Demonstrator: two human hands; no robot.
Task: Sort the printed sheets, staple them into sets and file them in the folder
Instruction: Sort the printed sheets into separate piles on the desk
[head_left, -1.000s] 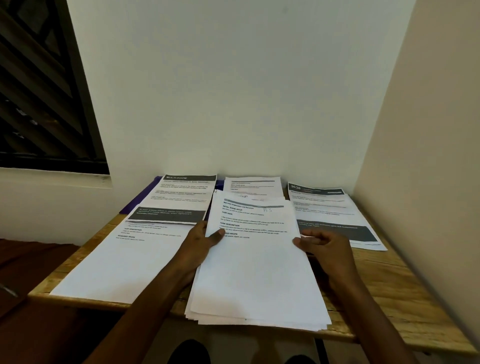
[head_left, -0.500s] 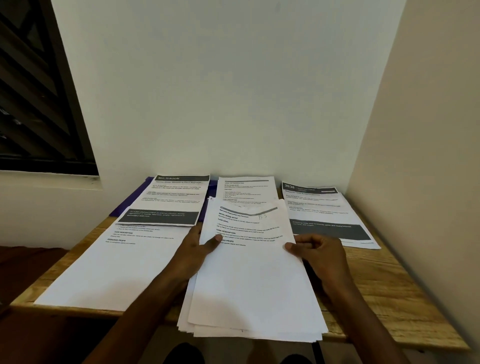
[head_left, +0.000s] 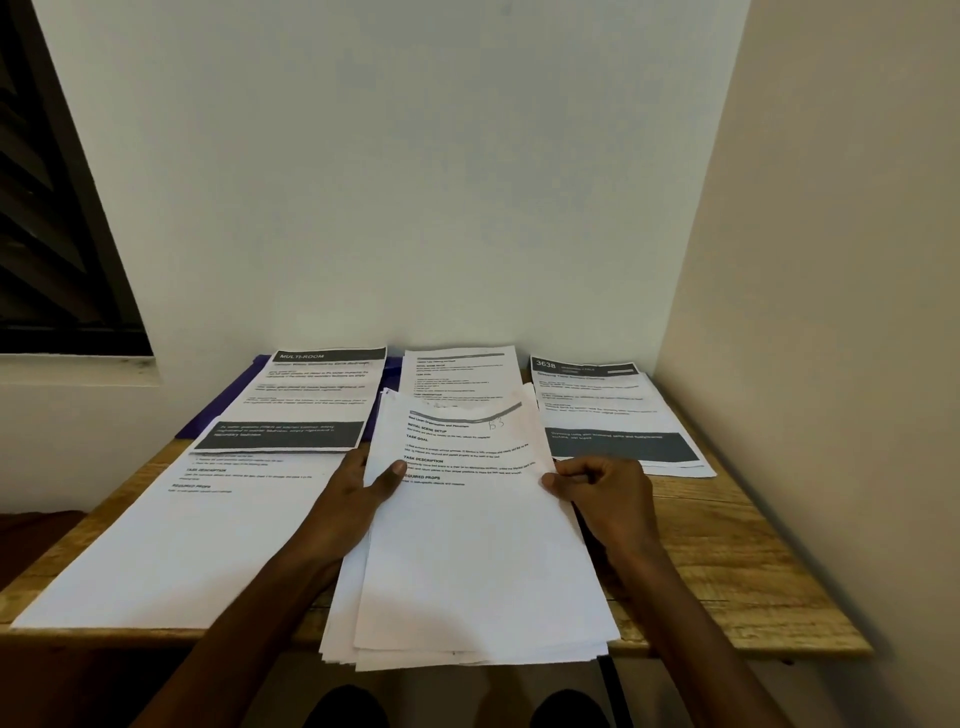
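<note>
Head view: the unsorted stack of printed sheets (head_left: 467, 561), overhanging the bench (head_left: 727, 561) front edge, is gripped by the left hand (head_left: 353, 499) and its top sheet pinched by the right hand (head_left: 608, 499); two clinging sheets could be misfiled together.

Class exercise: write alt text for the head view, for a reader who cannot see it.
Two hands, left hand and right hand, hold a paper stack at a wooden table. Sorted sheets lie around it, some on a purple folder.
</note>
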